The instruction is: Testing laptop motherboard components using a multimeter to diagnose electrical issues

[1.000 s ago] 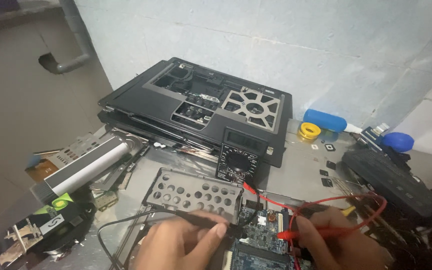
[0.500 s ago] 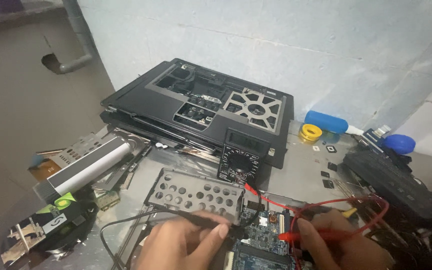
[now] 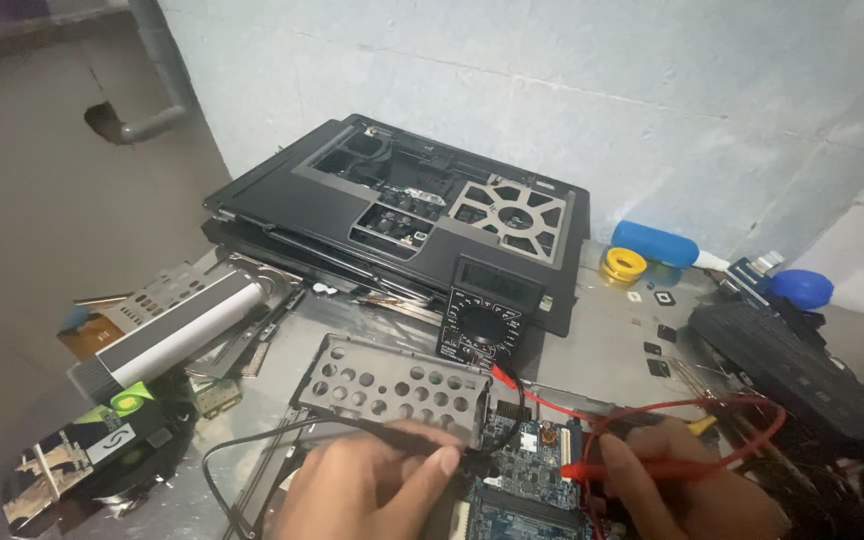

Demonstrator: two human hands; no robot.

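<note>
My bench (image 3: 607, 345) is a shiny metal sheet set against the wall. At the far middle lies a stripped laptop shell (image 3: 402, 215), with the multimeter (image 3: 482, 325) leaning at its near edge. Near that sits a perforated metal plate (image 3: 397, 385) and a blue circuit board (image 3: 527, 480). To the left lie a silver bar (image 3: 177, 335) and a black drive (image 3: 102, 455). To the right are a yellow tape roll (image 3: 624, 265), a blue bottle (image 3: 657, 243) and a keyboard (image 3: 797, 365).
</note>
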